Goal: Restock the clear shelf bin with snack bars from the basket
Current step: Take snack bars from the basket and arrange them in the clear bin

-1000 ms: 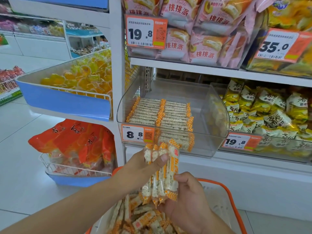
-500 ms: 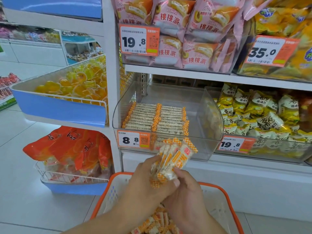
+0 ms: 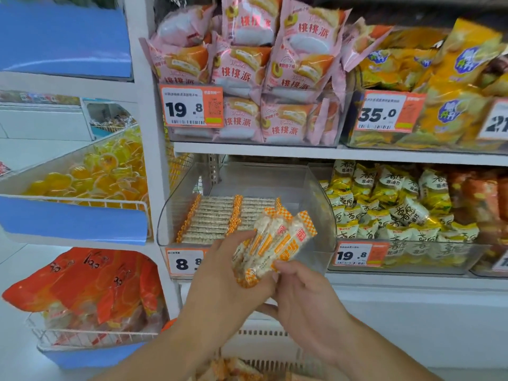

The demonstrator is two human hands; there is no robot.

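A bundle of white snack bars with orange checkered ends (image 3: 275, 244) is held in both hands in front of the clear shelf bin (image 3: 316, 193). My left hand (image 3: 228, 273) grips the bundle from the left and below. My right hand (image 3: 299, 292) pinches its lower right end. The bars tilt up to the right, their tops level with the bin's front wall. Inside the bin, two neat rows of the same bars (image 3: 220, 218) lie flat on the left side. The white basket (image 3: 264, 350) sits below my arms, with more bars (image 3: 233, 369) inside.
A price tag reading 8.8 (image 3: 185, 262) hangs on the bin's front. Pink cake packs (image 3: 247, 78) fill the shelf above. Yellow-white snack bags (image 3: 390, 204) sit in the bin to the right. Left are a jelly-cup tray (image 3: 90, 177) and orange bags (image 3: 90, 287).
Both hands have lifted the bundle of bars out of the basket and up toward the bin's front, tilting it to the right. The view has moved closer to the shelf.
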